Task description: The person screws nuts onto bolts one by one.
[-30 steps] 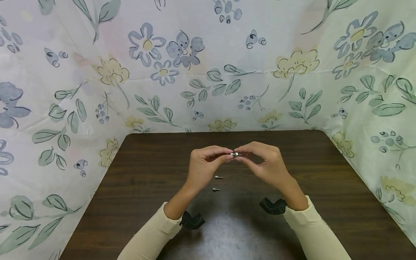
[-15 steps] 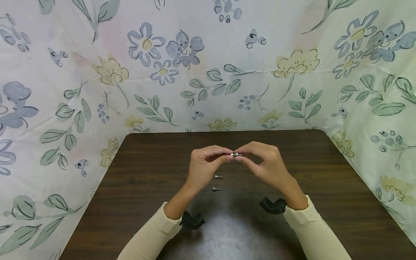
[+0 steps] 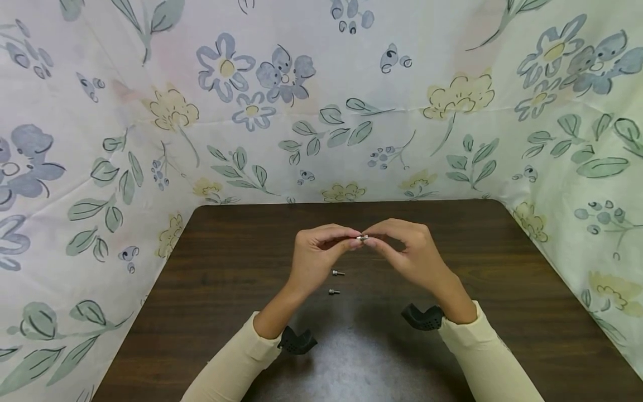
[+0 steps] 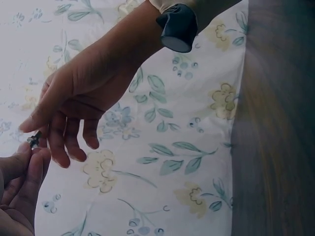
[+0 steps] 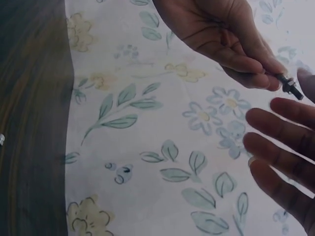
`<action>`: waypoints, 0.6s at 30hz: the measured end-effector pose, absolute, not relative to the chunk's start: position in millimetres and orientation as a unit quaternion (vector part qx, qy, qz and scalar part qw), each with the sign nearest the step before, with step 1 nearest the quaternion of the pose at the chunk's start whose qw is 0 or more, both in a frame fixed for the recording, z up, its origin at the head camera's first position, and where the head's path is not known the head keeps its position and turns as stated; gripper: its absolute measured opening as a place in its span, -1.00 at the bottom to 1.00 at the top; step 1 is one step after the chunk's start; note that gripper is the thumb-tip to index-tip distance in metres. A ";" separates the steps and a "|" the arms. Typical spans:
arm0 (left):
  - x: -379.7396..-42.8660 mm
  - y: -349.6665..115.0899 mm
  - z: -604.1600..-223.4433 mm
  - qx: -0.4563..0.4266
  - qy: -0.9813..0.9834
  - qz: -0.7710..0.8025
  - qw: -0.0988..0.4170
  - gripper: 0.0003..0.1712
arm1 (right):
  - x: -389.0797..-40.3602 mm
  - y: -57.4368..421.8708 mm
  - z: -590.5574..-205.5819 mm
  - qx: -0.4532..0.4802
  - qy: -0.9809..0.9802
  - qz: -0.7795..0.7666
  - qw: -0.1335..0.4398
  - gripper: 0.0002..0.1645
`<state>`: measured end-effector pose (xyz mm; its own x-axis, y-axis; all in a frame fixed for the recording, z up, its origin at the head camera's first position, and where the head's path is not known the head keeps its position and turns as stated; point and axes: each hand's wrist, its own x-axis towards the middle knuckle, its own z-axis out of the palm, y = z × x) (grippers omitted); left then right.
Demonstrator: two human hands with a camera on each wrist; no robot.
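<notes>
Steel bolt is being held mid-air above the dark wood table, right between both hands, roughly centre of the scene. Left hand is pinching the bolt's shank end between thumb and fingertips; the right wrist view is showing the dark stub with a nut sticking out past those fingers. Right hand is pinching the nut end with thumb and index, remaining fingers fanned loose below. Looks like the nut is being threaded on, though thread engagement is too small to tell.

Doing it well, my read: left hand keeping the shank still and level, right hand doing all the turning in short rolls between thumb and index, axis staying straight so it isn't cross-threading. Light grip; if it's binding, back off and restart.

Two spare screws, far one and near one, are lying on the table just near-side of the left hand, apart from each other and untouched. Floral cloth is walling off the far side and both flanks.
</notes>
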<state>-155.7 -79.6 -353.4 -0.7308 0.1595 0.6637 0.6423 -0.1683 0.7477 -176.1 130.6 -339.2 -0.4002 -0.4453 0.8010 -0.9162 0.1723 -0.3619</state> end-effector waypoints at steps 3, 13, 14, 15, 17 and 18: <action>-156.0 -79.2 -353.8 -0.321 -0.622 -0.692 0.177 -0.88 | -175.3 131.5 -338.2 0.473 -0.714 0.433 0.280 -0.69; -155.5 -79.0 -354.8 -0.328 -0.619 -0.691 0.180 -0.87 | -175.1 131.1 -335.6 0.494 -0.694 0.432 0.298 -0.78; -155.4 -78.9 -354.9 -0.328 -0.619 -0.690 0.180 -0.87 | -175.1 131.2 -335.8 0.494 -0.693 0.432 0.297 -0.77; -155.3 -78.8 -354.9 -0.328 -0.619 -0.690 0.180 -0.87 | -175.1 131.2 -336.1 0.495 -0.693 0.432 0.297 -0.78; -155.1 -78.7 -355.1 -0.328 -0.621 -0.689 0.180 -0.87 | -175.3 131.4 -336.8 0.495 -0.693 0.433 0.296 -0.80; -155.1 -78.6 -355.2 -0.328 -0.621 -0.689 0.180 -0.87 | -175.3 131.5 -337.2 0.494 -0.693 0.433 0.296 -0.78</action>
<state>-155.1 -78.6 -355.2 -0.7202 0.1597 0.6751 0.6550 -0.1643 0.7376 -175.3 131.5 -337.2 -0.3354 -0.4284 0.8390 -0.9419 0.1361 -0.3070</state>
